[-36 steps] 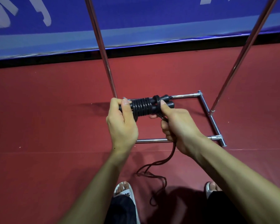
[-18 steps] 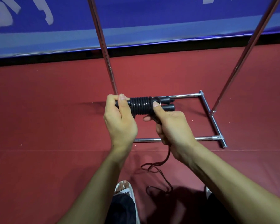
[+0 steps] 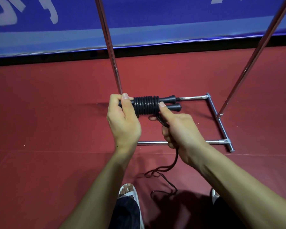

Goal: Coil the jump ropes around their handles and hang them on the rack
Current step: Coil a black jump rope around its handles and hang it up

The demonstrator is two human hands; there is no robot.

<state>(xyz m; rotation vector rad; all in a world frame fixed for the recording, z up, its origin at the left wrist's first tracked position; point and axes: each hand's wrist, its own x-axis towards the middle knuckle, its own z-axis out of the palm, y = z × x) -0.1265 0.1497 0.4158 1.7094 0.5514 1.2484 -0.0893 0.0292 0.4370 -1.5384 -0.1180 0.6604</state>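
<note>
Clearly mid-coil; gripping the paired handles [image 3: 169, 101] in the left hand [image 3: 122, 119], level above the rack [image 3: 224, 134] base; pinching the rope [image 3: 176, 157] in the right hand [image 3: 182, 129], with fingers [image 3: 168, 138] curled round it; next, likely winding the slack off the floor [image 3: 56, 123] tight, then hanging.

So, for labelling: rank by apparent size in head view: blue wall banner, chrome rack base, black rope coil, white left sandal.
Blue wall banner
Chrome rack base
Black rope coil, white left sandal: alike, unranked
</note>
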